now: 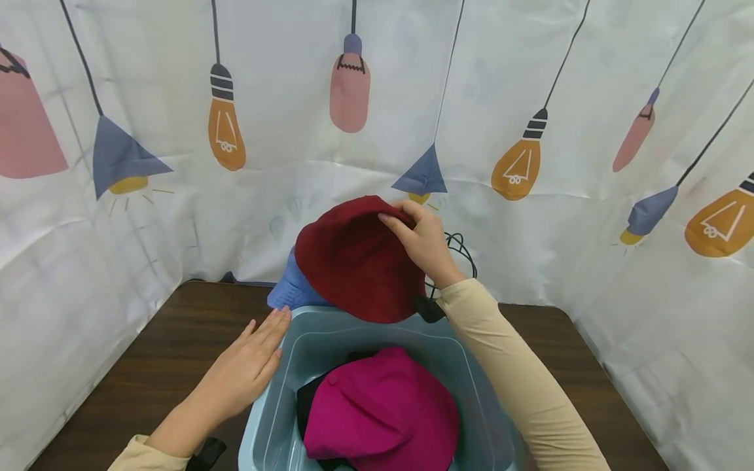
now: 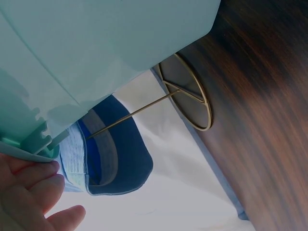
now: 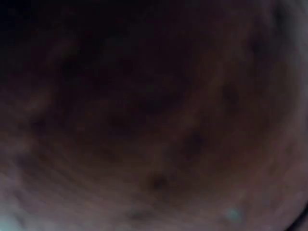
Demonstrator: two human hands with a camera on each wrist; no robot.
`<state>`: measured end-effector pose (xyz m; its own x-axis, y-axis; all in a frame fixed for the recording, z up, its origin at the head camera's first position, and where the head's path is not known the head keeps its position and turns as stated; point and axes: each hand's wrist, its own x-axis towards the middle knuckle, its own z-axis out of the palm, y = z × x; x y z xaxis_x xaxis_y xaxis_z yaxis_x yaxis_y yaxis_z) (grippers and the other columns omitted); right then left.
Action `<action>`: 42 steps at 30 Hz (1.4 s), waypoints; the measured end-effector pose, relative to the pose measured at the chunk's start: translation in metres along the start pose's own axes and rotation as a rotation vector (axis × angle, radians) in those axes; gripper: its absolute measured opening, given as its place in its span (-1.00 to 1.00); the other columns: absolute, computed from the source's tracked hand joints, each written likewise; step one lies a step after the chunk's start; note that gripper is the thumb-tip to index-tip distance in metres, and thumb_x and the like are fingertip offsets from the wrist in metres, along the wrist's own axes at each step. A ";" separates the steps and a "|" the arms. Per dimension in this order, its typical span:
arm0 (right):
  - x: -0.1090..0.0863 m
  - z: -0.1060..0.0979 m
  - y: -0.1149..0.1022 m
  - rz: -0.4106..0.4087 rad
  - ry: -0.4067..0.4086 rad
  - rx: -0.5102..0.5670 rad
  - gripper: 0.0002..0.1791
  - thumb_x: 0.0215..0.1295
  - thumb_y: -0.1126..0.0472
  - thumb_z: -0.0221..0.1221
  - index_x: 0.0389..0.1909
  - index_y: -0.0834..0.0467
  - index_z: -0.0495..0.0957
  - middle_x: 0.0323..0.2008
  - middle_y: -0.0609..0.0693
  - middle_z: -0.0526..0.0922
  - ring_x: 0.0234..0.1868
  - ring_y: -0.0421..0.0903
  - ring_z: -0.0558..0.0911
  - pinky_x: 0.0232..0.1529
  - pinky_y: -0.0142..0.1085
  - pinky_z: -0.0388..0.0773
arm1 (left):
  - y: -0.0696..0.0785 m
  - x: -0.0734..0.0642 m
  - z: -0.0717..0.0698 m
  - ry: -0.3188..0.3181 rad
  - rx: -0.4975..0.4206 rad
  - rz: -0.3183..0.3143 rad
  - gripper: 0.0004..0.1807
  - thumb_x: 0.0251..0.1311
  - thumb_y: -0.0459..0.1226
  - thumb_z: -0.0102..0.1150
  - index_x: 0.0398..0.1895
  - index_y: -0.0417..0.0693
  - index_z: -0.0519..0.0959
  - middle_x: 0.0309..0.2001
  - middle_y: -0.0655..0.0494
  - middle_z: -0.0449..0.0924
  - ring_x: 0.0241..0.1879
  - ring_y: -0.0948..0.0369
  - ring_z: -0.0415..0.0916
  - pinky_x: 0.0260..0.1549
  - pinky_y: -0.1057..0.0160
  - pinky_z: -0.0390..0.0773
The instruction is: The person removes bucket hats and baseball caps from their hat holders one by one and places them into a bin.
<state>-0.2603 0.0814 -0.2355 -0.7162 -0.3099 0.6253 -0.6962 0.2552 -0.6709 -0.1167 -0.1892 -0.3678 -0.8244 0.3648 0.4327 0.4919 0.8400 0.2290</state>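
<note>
My right hand (image 1: 425,242) pinches the brim of a dark red bucket hat (image 1: 365,268), raised behind the far rim of a light blue plastic bin (image 1: 471,386). Behind the red hat a blue hat (image 1: 294,284) shows partly; the left wrist view has this blue hat (image 2: 125,154) on a thin brass-coloured stand (image 2: 139,109). Flat and with straight fingers, my left hand (image 1: 247,360) touches the bin's left rim. A magenta hat (image 1: 383,412) lies in the bin over something black (image 1: 306,399). The right wrist view is too dark and blurred to read.
The bin stands on a dark wood table (image 1: 141,373). A white cloth (image 1: 283,131) printed with hanging lamps rises behind and at both sides. Black looped wire (image 1: 464,252) shows beyond my right wrist.
</note>
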 end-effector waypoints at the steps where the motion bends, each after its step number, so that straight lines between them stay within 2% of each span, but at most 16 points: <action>1: 0.000 -0.002 -0.002 -0.012 0.004 -0.005 -0.87 0.26 0.22 0.22 -0.27 0.23 0.60 -0.35 0.05 0.65 -0.37 -0.12 0.56 -0.37 -0.33 0.46 | 0.000 0.000 0.000 0.000 0.000 0.001 -0.44 0.29 -0.29 0.00 0.34 -0.32 0.25 0.35 -0.14 0.23 0.35 -0.04 0.14 0.24 -0.13 0.15; 4: -0.001 -0.010 -0.008 -0.031 -0.004 -0.020 -0.88 0.30 0.25 0.17 -0.30 0.25 0.56 -0.39 0.06 0.61 -0.40 -0.11 0.53 -0.40 -0.34 0.42 | 0.000 0.001 0.000 0.000 -0.005 0.001 -0.44 0.29 -0.30 0.00 0.33 -0.32 0.26 0.35 -0.15 0.23 0.34 -0.05 0.15 0.22 -0.16 0.17; 6: -0.003 -0.016 -0.013 -0.013 -0.022 -0.022 -0.88 0.33 0.26 0.13 -0.28 0.26 0.52 -0.38 0.07 0.60 -0.40 -0.12 0.52 -0.39 -0.34 0.41 | -0.001 0.002 0.000 -0.005 -0.008 -0.001 -0.44 0.29 -0.30 -0.01 0.33 -0.33 0.25 0.35 -0.16 0.23 0.34 -0.06 0.15 0.23 -0.16 0.15; 11: -0.007 -0.032 -0.019 0.033 -0.059 0.034 -0.92 0.34 0.34 0.09 -0.27 0.31 0.45 -0.33 0.14 0.62 -0.40 -0.14 0.53 -0.37 -0.35 0.44 | -0.001 0.002 0.000 -0.016 -0.015 -0.007 -0.44 0.30 -0.29 -0.02 0.34 -0.33 0.24 0.36 -0.16 0.21 0.35 -0.06 0.13 0.29 -0.10 0.07; 15: -0.014 -0.043 -0.023 0.027 -0.058 0.078 -0.91 0.30 0.40 0.11 -0.25 0.37 0.46 -0.33 0.17 0.64 -0.40 -0.16 0.56 -0.35 -0.37 0.48 | -0.001 0.002 0.000 -0.023 -0.016 -0.009 -0.43 0.31 -0.28 -0.03 0.35 -0.32 0.23 0.36 -0.16 0.20 0.36 -0.05 0.12 0.28 -0.12 0.08; 23: -0.027 -0.063 -0.033 0.030 -0.067 0.091 -0.89 0.26 0.43 0.13 -0.21 0.37 0.50 -0.38 -0.11 0.66 -0.43 -0.17 0.58 -0.38 -0.39 0.49 | -0.002 0.002 0.000 -0.026 -0.010 -0.007 -0.44 0.31 -0.28 -0.03 0.35 -0.33 0.23 0.36 -0.16 0.21 0.35 -0.06 0.13 0.27 -0.13 0.10; 26: -0.031 -0.067 -0.037 0.026 -0.065 0.107 -0.88 0.24 0.46 0.14 -0.20 0.38 0.50 -0.39 -0.15 0.67 -0.43 -0.16 0.58 -0.40 -0.39 0.49 | -0.002 0.002 0.000 -0.027 -0.014 -0.010 -0.44 0.31 -0.28 -0.04 0.35 -0.34 0.22 0.36 -0.17 0.20 0.35 -0.06 0.12 0.29 -0.11 0.06; 32: -0.038 -0.069 -0.044 0.014 -0.049 0.163 -0.90 0.21 0.49 0.15 -0.25 0.37 0.51 -0.42 -0.09 0.66 -0.44 -0.13 0.57 -0.42 -0.38 0.49 | -0.002 0.002 0.001 -0.007 -0.011 -0.003 -0.44 0.29 -0.30 -0.02 0.34 -0.34 0.24 0.35 -0.18 0.22 0.35 -0.06 0.14 0.33 -0.04 0.01; 38: -0.051 -0.069 -0.050 0.017 -0.088 0.152 -0.90 0.18 0.50 0.17 -0.29 0.32 0.53 -0.42 -0.05 0.67 -0.46 -0.13 0.57 -0.46 -0.38 0.47 | -0.003 0.002 0.001 -0.005 -0.011 0.001 -0.44 0.28 -0.30 -0.01 0.34 -0.34 0.24 0.35 -0.17 0.23 0.36 -0.04 0.12 0.36 0.02 -0.07; 42: -0.062 -0.071 -0.053 -0.005 -0.118 0.188 -0.89 0.16 0.55 0.14 -0.32 0.34 0.52 -0.42 -0.05 0.66 -0.45 -0.15 0.57 -0.45 -0.39 0.47 | -0.004 0.002 0.002 0.000 -0.007 0.010 -0.44 0.29 -0.31 -0.01 0.34 -0.33 0.24 0.35 -0.17 0.23 0.36 -0.02 0.12 0.37 0.07 -0.10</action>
<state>-0.1820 0.1520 -0.2106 -0.6941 -0.4189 0.5855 -0.6709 0.0814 -0.7370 -0.1208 -0.1907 -0.3693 -0.8195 0.3734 0.4347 0.5021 0.8336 0.2304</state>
